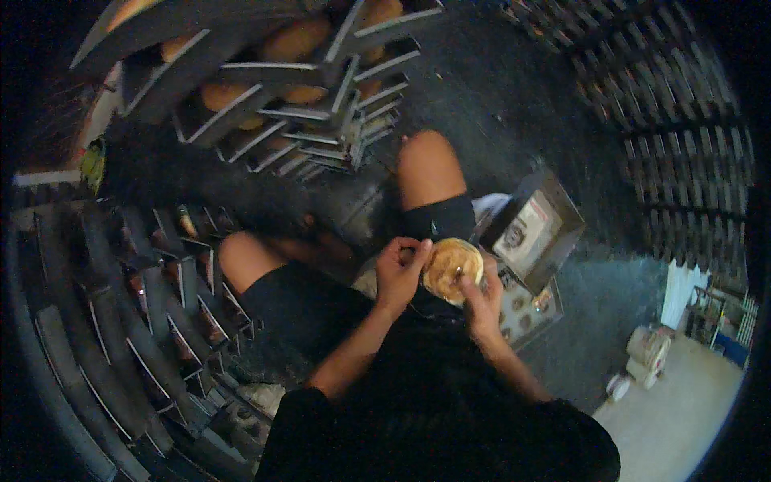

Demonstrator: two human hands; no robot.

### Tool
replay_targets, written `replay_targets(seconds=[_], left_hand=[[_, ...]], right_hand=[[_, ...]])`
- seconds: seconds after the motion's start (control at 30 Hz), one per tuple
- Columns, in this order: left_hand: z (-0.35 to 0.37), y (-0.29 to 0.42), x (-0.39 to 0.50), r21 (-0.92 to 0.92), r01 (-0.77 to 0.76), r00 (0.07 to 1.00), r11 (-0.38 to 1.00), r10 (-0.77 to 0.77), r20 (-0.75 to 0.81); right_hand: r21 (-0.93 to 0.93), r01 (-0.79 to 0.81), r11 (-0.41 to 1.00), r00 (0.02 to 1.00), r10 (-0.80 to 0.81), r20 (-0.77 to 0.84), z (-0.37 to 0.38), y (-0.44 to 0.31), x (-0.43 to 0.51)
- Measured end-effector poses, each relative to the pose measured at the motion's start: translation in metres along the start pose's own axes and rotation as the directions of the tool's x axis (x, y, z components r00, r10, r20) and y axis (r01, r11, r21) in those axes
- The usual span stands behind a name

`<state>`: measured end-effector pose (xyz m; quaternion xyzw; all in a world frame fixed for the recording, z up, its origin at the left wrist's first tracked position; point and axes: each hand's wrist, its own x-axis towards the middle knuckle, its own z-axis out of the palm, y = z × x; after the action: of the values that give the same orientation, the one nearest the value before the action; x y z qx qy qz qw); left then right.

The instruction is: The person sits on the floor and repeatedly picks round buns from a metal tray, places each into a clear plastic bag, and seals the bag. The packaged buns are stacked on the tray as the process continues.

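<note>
In front of my lap, my right hand (483, 293) grips a round, golden-brown piece, possibly a bun or cake (450, 269). It has a pale rim and a shiny surface, and my right thumb lies across its face. At its left edge, my left hand (400, 272) has thumb and forefinger brought close together. Whether those fingertips pinch anything is hard to see. Just right of my hands, a dark open box or deep tray (557, 226) contains a pale printed packet (526, 228). A shallow tray (545, 316) with several small round brown spots lies below it.
Dark metal trays (274, 72) are stacked crosswise at upper left, several bearing brown rounded pieces. More tray stacks stand at left (144, 301) and far right (686, 144). White containers (647, 352) sit at lower right beside the dark floor (494, 102).
</note>
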<state>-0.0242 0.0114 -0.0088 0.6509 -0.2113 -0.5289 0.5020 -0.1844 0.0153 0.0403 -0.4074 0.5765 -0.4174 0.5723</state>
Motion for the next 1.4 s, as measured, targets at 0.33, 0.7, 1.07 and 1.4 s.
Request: replay_targets(seconds=[0.33, 0.7, 1.07, 1.4], left_hand=[[-0.098, 0.105, 0.002, -0.446, -0.203, 0.976, 0.872, 0.146, -0.159], [-0.138, 0.022, -0.026, -0.254, -0.067, 0.971, 0.965, 0.005, -0.239], [-0.1, 0.05, 0.01, 0.017, -0.099, 0.995, 0.995, 0.099, -0.017], [0.046, 0.07, -0.002, 0.121, -0.33, 0.818, 0.936, 0.219, 0.532]], right_hand=[[-0.011, 0.999, -0.037, -0.026, -0.86, 0.51, 0.136, -0.315, 0.104], [-0.306, 0.926, 0.221, 0.337, -0.847, 0.411, 0.051, -0.111, 0.114], [-0.983, 0.02, 0.183, 0.933, -0.356, -0.047, -0.232, 0.173, 0.166], [-0.901, 0.175, 0.397, 0.882, -0.471, -0.036, -0.256, 0.146, 0.181]])
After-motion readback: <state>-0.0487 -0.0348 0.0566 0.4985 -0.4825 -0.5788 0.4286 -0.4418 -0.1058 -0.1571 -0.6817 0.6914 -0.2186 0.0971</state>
